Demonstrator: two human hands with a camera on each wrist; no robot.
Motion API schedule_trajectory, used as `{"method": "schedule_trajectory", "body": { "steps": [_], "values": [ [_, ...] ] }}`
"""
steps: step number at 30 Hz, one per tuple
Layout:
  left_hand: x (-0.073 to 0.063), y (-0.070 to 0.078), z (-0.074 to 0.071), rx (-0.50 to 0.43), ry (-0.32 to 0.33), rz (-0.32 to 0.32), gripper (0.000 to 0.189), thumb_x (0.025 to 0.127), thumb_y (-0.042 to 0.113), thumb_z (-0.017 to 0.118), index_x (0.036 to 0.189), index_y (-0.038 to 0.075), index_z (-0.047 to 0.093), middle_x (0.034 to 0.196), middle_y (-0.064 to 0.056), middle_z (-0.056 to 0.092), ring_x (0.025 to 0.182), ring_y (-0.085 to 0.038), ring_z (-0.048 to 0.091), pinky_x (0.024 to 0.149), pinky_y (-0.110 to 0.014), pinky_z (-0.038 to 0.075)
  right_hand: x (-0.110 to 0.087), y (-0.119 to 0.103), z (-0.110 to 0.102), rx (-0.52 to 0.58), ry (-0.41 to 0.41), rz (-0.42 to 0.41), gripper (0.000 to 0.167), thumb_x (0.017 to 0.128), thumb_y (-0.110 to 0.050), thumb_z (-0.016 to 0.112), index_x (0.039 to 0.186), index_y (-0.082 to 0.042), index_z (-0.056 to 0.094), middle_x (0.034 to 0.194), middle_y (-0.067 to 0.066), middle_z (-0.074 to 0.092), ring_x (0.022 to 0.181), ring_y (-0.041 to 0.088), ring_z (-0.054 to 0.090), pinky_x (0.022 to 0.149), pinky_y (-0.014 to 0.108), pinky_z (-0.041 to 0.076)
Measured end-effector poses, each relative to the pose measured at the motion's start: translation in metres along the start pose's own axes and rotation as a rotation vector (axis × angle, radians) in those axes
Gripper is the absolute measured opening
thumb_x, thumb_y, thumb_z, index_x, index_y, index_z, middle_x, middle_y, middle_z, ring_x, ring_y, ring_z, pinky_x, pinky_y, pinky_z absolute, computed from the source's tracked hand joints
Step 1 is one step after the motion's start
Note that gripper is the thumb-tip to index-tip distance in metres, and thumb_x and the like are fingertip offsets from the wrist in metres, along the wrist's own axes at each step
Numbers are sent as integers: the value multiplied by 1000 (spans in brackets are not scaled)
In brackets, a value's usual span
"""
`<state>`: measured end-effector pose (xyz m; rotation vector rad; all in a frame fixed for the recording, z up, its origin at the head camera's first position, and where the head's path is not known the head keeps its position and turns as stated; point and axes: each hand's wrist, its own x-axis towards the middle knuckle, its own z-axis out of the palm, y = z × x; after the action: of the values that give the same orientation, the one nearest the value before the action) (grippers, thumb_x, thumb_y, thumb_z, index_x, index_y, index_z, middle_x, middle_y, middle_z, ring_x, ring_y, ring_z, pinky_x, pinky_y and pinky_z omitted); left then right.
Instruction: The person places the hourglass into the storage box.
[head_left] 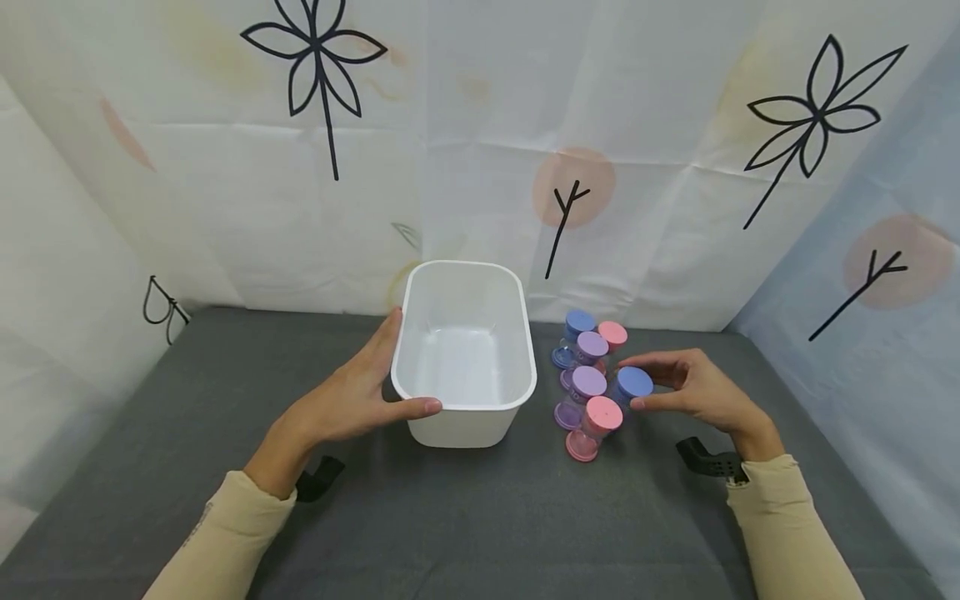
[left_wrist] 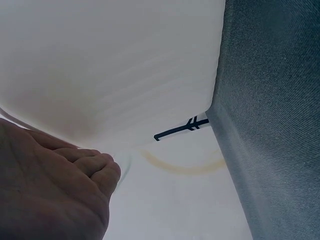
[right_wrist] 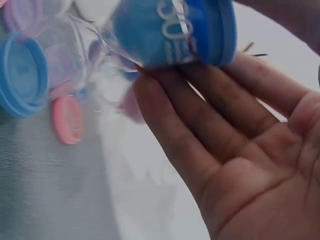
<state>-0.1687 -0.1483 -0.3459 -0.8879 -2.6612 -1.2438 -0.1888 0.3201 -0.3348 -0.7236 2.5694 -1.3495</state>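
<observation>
A white plastic tub [head_left: 463, 421], with nothing inside, stands on the grey cloth in front of me. My left hand [head_left: 352, 396] rests on its left near corner, thumb along the front rim and fairly straight fingers against the left side. To the right of the tub, my right hand [head_left: 693, 387] pinches a blue sand timer [head_left: 633, 383] between thumb and fingers. In the right wrist view that timer [right_wrist: 150, 40] shows a white "30" on its side. Close beside it are purple sand timers [head_left: 588, 382] and a pink sand timer [head_left: 603, 414], standing upright.
Behind the held timer stand another blue sand timer [head_left: 580, 323] and a pink one [head_left: 612, 335]. The grey cloth [head_left: 480, 525] covers the table. A white printed curtain [head_left: 480, 125] hangs along its back, with more fabric at both sides.
</observation>
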Motion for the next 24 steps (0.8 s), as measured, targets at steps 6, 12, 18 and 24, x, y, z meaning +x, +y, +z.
{"method": "schedule_trajectory", "body": {
  "steps": [6,12,18,24],
  "values": [
    [1,0,1,4,-9,1,121,83,51,81,164,24,-5,167,2,11,145,-21,25,110,-57,33,-12,-31,-11,-69,199,-48,46,84,1,81,128,4,67,115,-2,72,100,10,68,81,21,55],
    [1,0,0,30,-6,11,122,83,52,80,164,22,-5,166,0,13,145,-22,26,110,-57,34,-7,-73,-9,-31,349,-132,50,81,10,80,128,5,66,118,-2,72,106,9,68,83,19,54],
    [0,-2,-1,47,-12,6,123,83,52,80,164,20,-7,167,0,9,146,-23,25,110,-58,34,22,-120,7,46,359,-104,49,84,-3,83,130,-3,68,122,5,70,108,15,68,83,22,55],
    [0,-1,-1,46,-14,-2,122,83,53,80,164,20,-6,167,0,10,146,-24,25,110,-57,33,75,-146,33,171,243,-175,49,83,-4,83,129,4,67,117,12,72,103,21,71,88,27,55]
  ]
}}
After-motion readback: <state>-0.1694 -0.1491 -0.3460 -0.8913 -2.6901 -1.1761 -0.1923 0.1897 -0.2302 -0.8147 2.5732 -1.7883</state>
